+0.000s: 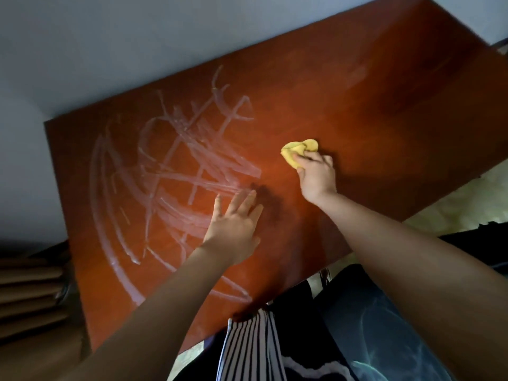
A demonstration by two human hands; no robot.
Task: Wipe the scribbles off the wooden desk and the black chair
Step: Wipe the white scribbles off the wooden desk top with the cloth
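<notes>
The reddish-brown wooden desk (pixel 371 86) fills the middle of the view, tilted. White scribbles (pixel 170 171) cover its left half, loops and crossing strokes. My left hand (pixel 233 224) lies flat on the desk, fingers spread, at the right edge of the scribbles. My right hand (pixel 316 174) presses a crumpled yellow cloth (pixel 298 149) onto the bare wood to the right of the scribbles. The desk's right half looks free of marks apart from a faint smear near the far edge. A dark surface with pale wavy lines (pixel 365 325) shows below the desk's near edge; I cannot tell whether it is the chair.
A pale wall (pixel 110 37) runs behind the desk's far edge. Brown stacked boards or steps (pixel 30 287) sit at the lower left beside the desk. Striped black-and-white fabric (pixel 247 345) hangs at the desk's near edge. Light floor (pixel 453 199) shows at the right.
</notes>
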